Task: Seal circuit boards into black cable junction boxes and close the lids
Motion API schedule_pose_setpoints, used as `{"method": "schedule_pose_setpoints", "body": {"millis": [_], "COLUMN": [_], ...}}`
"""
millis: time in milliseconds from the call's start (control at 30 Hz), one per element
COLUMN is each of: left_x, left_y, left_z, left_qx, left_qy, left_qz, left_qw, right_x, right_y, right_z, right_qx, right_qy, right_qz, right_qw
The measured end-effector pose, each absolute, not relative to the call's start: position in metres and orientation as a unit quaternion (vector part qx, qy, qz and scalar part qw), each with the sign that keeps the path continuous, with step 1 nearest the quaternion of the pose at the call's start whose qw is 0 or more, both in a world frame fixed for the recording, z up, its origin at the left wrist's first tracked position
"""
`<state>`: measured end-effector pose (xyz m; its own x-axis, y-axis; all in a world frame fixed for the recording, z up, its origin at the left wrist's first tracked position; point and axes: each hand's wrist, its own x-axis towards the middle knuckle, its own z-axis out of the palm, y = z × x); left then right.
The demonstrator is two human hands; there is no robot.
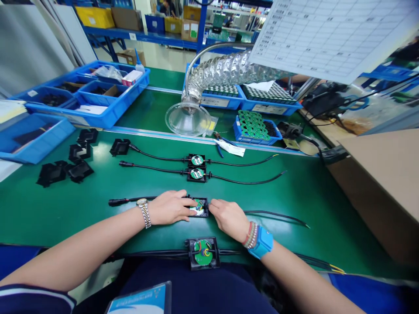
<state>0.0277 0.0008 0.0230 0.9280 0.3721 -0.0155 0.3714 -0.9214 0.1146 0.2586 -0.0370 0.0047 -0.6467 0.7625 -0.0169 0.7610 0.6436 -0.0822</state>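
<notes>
My left hand (172, 206) lies over the left end of a small black plastic housing (206, 208), its fingertips on the green circuit board (198, 203) inside. At the housing's right end, my right hand (229, 217) pinches the black cable (275, 213) where it enters; the fingertips hide the exact grip. A cable with a black connector (117, 202) runs out on the left. Just beyond are two like housings with round circuit boards (197, 160) and cables. Nearest my body, another open housing (213, 264) holds a green round board (202, 258) with wires, at the bench edge.
Loose black housing parts (80, 171) lie to the left, near blue divided bins (111, 114). A clear extraction hood (176, 124) hangs over the back. Pliers (220, 150), a blue tray of circuit boards (252, 140) and a cardboard box (386, 183) stand to the right.
</notes>
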Motion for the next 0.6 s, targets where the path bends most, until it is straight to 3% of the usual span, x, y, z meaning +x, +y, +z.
{"method": "schedule_pose_setpoints", "body": {"millis": [167, 367, 600], "left_x": [0.028, 0.029, 0.03], "left_y": [-0.001, -0.002, -0.002], "left_z": [0.023, 0.024, 0.025], "left_qx": [0.978, 0.978, 0.978], "left_qy": [0.202, 0.202, 0.202], "left_qz": [-0.005, -0.019, -0.014], "left_qw": [0.052, 0.054, 0.045], "right_x": [0.269, 0.266, 0.264], "right_y": [-0.033, -0.029, -0.038], "right_z": [-0.008, -0.009, -0.012], "right_qx": [-0.442, -0.424, -0.446], "right_qy": [-0.868, -0.864, -0.849], "right_qz": [0.173, 0.217, 0.182], "right_qw": [0.143, 0.163, 0.218]}}
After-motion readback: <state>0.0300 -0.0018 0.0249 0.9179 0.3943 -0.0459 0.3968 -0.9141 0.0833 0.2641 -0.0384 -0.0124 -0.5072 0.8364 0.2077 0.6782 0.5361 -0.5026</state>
